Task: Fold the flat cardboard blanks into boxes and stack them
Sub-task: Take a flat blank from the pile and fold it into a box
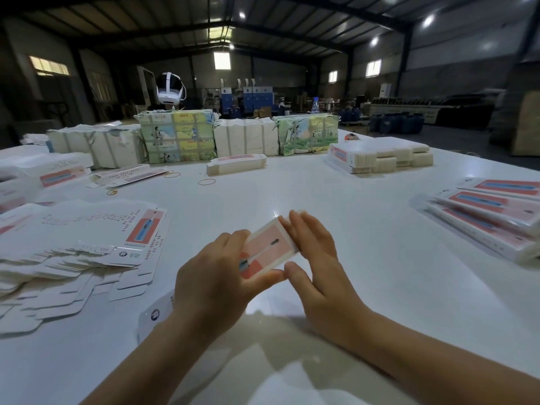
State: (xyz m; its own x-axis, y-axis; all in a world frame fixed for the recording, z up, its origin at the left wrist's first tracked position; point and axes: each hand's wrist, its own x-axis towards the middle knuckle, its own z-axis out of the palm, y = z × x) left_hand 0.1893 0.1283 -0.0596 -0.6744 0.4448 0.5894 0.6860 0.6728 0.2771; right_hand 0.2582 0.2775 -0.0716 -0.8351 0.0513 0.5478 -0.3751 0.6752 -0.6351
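We held a half-formed box [267, 249] above the white desk [365, 229], near its middle and just in front of us, its pink face with the printed toothbrush turned upward. Our left hand [214, 280] gripped the near end of it, the fingers [233, 239] curled over the far edge and the thumb under the near edge. Our right hand [317, 258] lay against the box's right side with fingers nearly straight and close together, their tips at its far corner and the thumb touching its near edge; motion blur kept us from telling whether they pinched a flap there. To our left a loose heap of flat blanks [79, 252] spread over the desk, one more blank [156, 314] lying just beside our left wrist. To our right lay a row of finished boxes [491, 214], overlapping one another, well apart from our hands. Farther back we saw a short banded stack of blanks [236, 164], a larger squared stack [380, 154], several rubber bands [207, 181], and a line of wrapped bundles [178, 135] along the far edge.
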